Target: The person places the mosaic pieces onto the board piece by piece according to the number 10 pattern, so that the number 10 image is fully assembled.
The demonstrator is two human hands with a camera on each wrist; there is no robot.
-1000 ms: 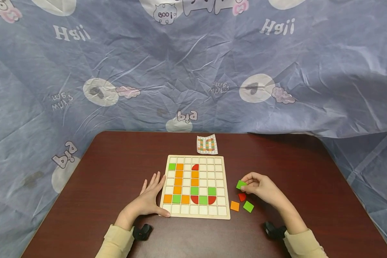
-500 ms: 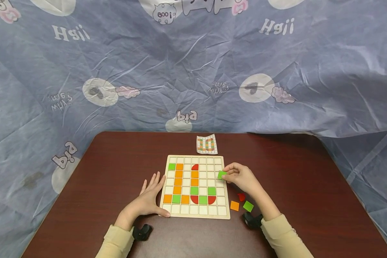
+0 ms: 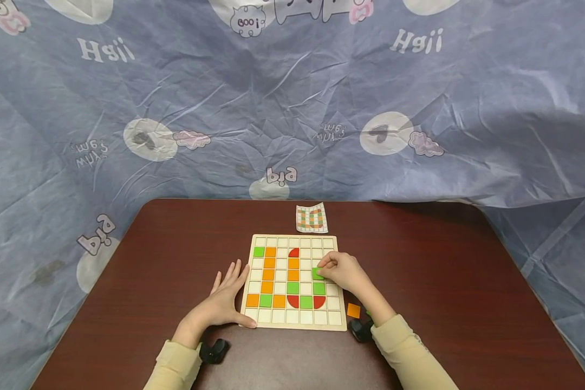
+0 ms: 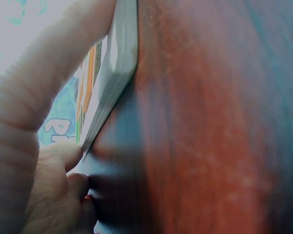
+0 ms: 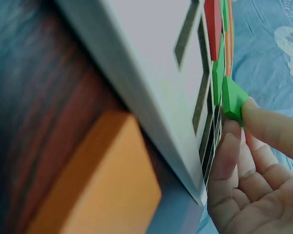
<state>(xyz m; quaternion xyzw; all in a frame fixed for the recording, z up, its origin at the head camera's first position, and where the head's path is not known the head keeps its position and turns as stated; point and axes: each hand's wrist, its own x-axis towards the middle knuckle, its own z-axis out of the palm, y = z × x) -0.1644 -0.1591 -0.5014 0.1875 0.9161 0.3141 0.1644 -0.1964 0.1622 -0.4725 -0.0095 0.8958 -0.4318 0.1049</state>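
A pale wooden grid board [image 3: 292, 319] lies on the table, with orange, green and red tiles in several of its cells. My right hand [image 3: 345, 272] pinches a green square tile [image 5: 233, 99] between thumb and fingers. In the head view that tile overlaps a cell in the right part of the grid, just above a green tile [image 3: 319, 288] in the same column. My left hand [image 3: 218, 310] rests at the board's left side, fingers straight and spread along the edge, thumb at the near left corner.
An orange tile [image 3: 353, 310] lies off the board's near right corner. A green tile [image 3: 368, 312] beside it is mostly hidden by my right wrist. Behind the board lies a small printed pattern card [image 3: 312, 218] on the dark red table [image 3: 200, 233].
My right hand has carried the green tile leftward from beside the board to over the grid. Its forearm now hides the loose red piece. My left hand has stayed put.
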